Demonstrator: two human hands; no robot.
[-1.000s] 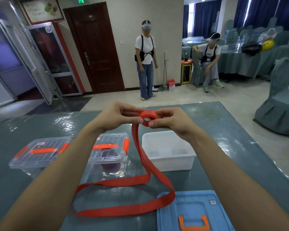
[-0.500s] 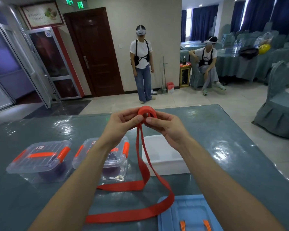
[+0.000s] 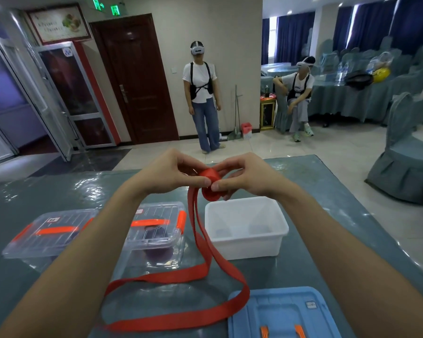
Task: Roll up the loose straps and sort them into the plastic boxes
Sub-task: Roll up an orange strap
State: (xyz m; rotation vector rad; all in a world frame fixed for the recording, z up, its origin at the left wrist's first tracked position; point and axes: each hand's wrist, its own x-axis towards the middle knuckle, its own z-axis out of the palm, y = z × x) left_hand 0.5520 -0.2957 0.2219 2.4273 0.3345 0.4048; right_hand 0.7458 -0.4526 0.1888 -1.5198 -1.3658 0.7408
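Both our grips, left hand and right hand, pinch the red strap coil just above the white box; its tail loops on the table before the box. We should wind tight, edges aligned.
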